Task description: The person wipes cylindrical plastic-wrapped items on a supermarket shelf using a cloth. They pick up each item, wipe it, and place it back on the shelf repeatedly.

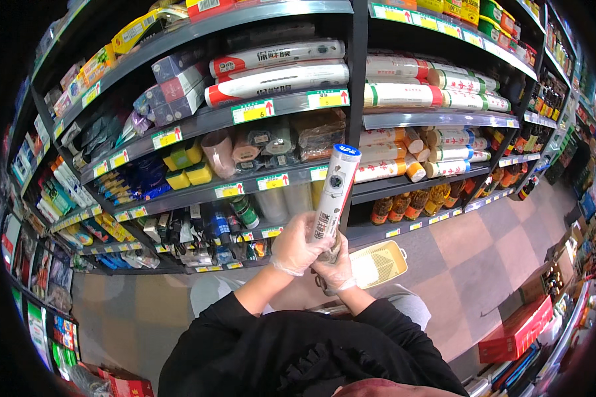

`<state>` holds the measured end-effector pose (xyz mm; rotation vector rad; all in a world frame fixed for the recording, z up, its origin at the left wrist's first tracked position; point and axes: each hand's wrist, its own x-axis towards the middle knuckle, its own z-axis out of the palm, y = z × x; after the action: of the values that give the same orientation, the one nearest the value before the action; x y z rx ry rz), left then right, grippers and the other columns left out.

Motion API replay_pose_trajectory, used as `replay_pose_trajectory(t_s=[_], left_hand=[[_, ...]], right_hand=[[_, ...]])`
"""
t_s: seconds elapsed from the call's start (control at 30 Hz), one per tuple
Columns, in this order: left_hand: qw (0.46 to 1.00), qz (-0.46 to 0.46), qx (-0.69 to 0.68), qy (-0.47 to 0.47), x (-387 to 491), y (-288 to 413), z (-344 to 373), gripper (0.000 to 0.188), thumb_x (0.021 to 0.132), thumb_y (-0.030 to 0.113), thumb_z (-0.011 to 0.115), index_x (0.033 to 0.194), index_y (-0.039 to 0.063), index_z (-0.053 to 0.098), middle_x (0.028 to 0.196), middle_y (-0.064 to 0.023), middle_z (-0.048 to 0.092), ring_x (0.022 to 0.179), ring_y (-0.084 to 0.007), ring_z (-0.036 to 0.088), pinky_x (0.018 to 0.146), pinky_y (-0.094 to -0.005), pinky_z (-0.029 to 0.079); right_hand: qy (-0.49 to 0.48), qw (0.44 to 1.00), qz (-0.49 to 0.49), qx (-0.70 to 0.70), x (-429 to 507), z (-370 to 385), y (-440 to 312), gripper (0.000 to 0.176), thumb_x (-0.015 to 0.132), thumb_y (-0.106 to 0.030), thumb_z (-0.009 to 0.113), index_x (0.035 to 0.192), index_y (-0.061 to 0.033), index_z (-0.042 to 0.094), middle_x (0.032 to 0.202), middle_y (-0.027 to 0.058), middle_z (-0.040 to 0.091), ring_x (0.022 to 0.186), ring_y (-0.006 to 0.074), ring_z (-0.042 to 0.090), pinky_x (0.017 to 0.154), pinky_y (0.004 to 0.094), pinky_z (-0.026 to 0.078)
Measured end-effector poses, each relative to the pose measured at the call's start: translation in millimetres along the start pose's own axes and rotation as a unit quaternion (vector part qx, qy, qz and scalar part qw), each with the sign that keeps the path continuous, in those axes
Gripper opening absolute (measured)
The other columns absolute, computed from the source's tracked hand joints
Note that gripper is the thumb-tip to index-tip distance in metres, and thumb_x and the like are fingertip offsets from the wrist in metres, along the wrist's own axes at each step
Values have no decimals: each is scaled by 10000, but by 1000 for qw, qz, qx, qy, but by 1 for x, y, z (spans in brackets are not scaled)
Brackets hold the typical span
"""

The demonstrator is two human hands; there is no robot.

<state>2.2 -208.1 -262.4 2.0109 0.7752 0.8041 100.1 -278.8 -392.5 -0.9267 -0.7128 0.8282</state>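
A roll of cling film (333, 191), white with a blue end cap, stands tilted upright in front of the shelves. My left hand (298, 243), in a clear disposable glove, grips its lower part. Close against it is my right hand (338, 268), gloved the same way, near the roll's lower end. That hand is closed around a crumpled grey-brown item (331, 254), perhaps a cloth, which the fingers partly hide. More cling film rolls (278, 77) lie on the shelf above.
A yellow plastic basket (377, 265) sits on the tiled floor beside my knee. Shelves ahead hold yellow sponges (188, 166), wrapped noodle-like rolls (402, 94) and bottles of oil or sauce (417, 202). Behind on the right is a red box (516, 330).
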Motion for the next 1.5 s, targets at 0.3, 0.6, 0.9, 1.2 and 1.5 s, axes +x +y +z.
replay_pose_trajectory(t_s=[0.3,0.6,0.9,1.2,1.5], left_hand=[[997,30,-54,42,-1,-9,-1,546,793,321,849,1195,48,598,1080,-141,711,986,-268,704,869,-378,541],[978,129,51,155,40,45,-86,549,811,373,790,1264,116,616,1080,-142,705,1024,-335,693,863,-416,548],[809,229,496,218,117,140,-174,456,833,377,693,1209,141,585,1080,-126,680,1030,-347,661,831,-490,565],[737,176,634,156,186,168,-185,440,828,236,735,1223,116,584,1128,-121,678,1094,-347,648,887,-481,573],[732,203,632,154,222,167,-181,362,839,225,731,1167,103,639,1136,-120,695,1092,-341,664,902,-468,577]], right_hand=[[27,972,-89,-218,3,-13,16,850,782,3,833,1468,-91,339,1276,98,571,1148,184,579,985,348,508],[13,984,-29,-175,4,-9,16,766,763,-171,881,1417,-82,492,1240,113,656,1154,205,625,1012,356,496],[12,997,3,-79,10,-11,29,772,759,-81,851,1431,-56,471,1252,80,629,1159,174,593,1024,332,479],[-17,997,16,-73,7,-10,17,712,776,-52,833,1402,-50,494,1241,63,633,1142,160,601,1018,325,477],[-9,998,27,-63,9,-12,21,710,781,-50,833,1403,-47,491,1240,59,631,1140,158,597,1022,314,471]])
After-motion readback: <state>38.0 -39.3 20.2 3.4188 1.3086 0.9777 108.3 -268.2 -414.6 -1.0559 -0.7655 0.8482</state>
